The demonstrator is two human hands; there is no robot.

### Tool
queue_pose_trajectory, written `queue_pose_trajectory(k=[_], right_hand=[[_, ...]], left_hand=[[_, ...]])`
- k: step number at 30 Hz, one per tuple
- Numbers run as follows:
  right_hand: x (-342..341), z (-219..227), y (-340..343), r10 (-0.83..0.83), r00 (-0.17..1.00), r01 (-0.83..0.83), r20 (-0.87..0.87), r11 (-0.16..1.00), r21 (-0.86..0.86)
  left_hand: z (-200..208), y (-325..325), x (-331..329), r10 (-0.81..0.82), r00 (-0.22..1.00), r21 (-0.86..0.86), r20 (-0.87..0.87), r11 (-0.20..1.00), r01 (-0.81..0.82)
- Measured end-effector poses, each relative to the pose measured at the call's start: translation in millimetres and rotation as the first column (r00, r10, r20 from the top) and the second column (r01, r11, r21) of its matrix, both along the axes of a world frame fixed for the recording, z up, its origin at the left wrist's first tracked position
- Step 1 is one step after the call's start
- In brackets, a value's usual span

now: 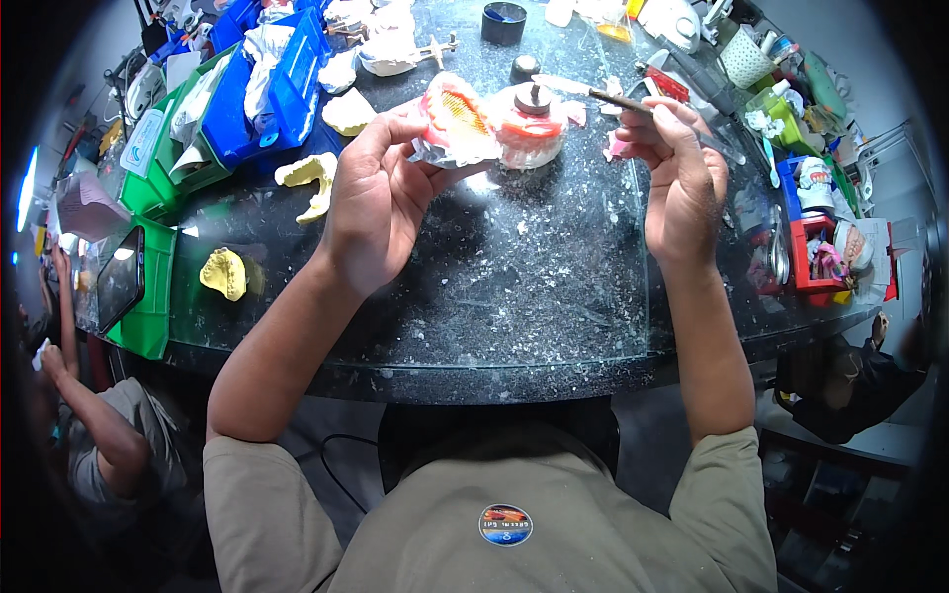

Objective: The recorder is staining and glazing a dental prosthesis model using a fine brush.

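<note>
- Dental model, orange-and-white, rough-edged [461,117]: raised in the left hand [381,193], over the upper middle of the dark, glossy tabletop [514,277], which is strewn with white crumbs.
- Left hand: thumb and fingers gripping the model's edge.
- Right hand [684,183]: thumb and fingers pinching a slim, dark-handled tool with a pale blade [621,100], blade pointing left.
- Second model, pink-orange on a whitish base, grey knob atop [531,138]: just beside the first; contact cannot be told.
- Cast, yellow, lumpy [223,275]: left of the left forearm.
- Cast, cream, horseshoe-shaped [324,186]: near the left hand.
</note>
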State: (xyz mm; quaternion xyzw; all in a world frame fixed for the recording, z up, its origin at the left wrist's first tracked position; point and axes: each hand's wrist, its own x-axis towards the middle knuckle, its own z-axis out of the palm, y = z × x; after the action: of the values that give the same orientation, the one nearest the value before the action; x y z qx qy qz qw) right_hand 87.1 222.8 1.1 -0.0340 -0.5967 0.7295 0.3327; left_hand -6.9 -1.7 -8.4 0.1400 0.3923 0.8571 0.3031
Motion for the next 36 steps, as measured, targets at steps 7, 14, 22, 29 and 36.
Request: queue_pose_trajectory(k=[7, 14, 22, 29, 36], right_hand=[[-0.5, 0.0, -0.1, 0.006, 1.0, -0.006, 0.003, 1.0, -0.001], [-0.6, -1.0, 1.0, 0.015, 1.0, -0.014, 0.007, 1.0, -0.007], [-0.4, -3.2, 7.5, 0.071, 0.997, -0.07, 0.034, 0.997, -0.042], [-2.2, -15.6, 19.7, 0.066, 0.986, -0.044, 0.155, 0.989, -0.141], [-4.8, -18.2, 15.3, 0.029, 0.987, -0.005, 0.157, 0.989, -0.149]], left_hand=[[0.7, 0.0, 0.2, -0.02, 0.998, 0.024, 0.059, 1.0, 0.019], [-1.0, 1.3, 0.2, 0.0, 1.0, 0.013, 0.007, 1.0, 0.0], [3.6, 0.6, 0.9, -0.021, 0.998, -0.006, 0.054, 1.0, 0.021], [6.5, 2.6, 2.3, -0.011, 1.0, -0.032, 0.029, 0.999, 0.012], [-2.4, 0.6, -0.1, 0.019, 0.999, -0.063, -0.036, 0.998, -0.021]])
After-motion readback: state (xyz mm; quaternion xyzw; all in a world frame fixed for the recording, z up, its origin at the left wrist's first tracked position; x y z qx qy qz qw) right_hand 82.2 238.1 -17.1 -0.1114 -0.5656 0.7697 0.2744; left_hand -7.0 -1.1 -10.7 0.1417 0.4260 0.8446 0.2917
